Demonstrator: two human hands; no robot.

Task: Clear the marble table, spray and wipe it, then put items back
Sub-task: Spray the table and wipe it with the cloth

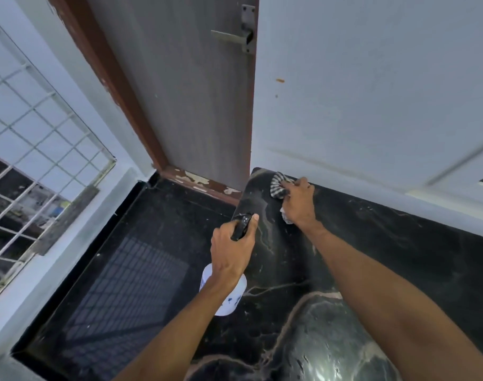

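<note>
A white spray bottle [226, 296] is gripped around its neck by the left hand [230, 250] at the centre of the frame; blue marks are seen on its body, but no writing can be read. Its black trigger head [241, 225] is pointed toward the upper right of the frame, and the bottle's long axis is run from lower centre up toward the far corner of the table. The bottle is held just above the left edge of the marble table [372, 243].

A checked grey-and-white cloth [277, 185] is pressed flat against the marble by the right hand [298, 203], fingers closed over it, at the table's far corner, touching the white wall [372, 78]. A paler bunched part of the cloth is seen below the palm.

The black marble is crossed by pale veins and is glossy, with light reflected at the lower right. A dark polished floor [130, 284] is seen at lower left, a grey door [185, 92] with a metal latch [241, 35] at upper centre, and a white window grille [36, 149] at the left.
</note>
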